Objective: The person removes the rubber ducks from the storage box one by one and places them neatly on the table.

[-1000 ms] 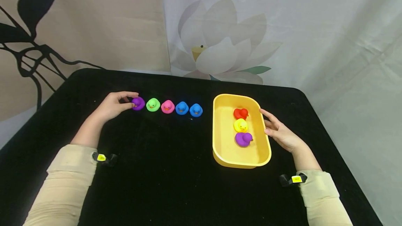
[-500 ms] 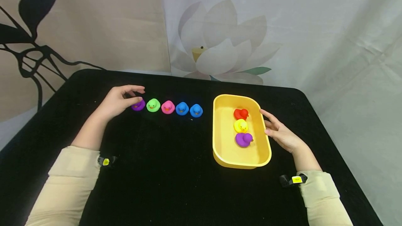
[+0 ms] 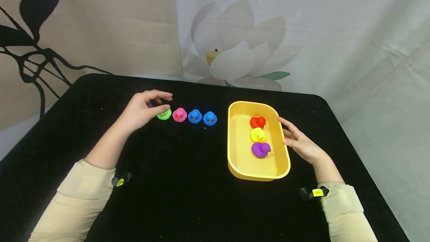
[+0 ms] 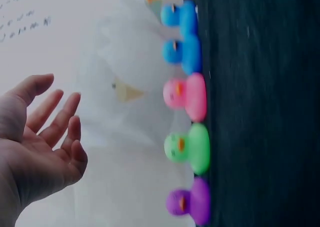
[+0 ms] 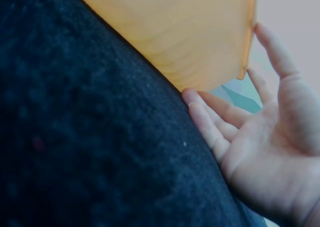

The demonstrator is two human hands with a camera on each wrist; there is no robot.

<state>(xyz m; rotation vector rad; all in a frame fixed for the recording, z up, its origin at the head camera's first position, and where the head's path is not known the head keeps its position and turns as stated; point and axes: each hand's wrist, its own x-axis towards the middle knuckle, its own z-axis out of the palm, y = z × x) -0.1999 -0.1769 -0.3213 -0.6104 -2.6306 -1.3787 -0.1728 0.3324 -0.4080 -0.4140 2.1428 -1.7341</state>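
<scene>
Ducks [image 3: 179,115]: five in a row, three inside one tub [image 3: 239,141].

Left hand [image 3: 142,110] loosely curved

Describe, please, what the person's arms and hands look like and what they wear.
The left sleeve and right sleeve are pale cream, ending in broad cuffs. The left black device and right black device at the cuffs each bear a yellow patch. The left hand and right hand are bare.
</scene>
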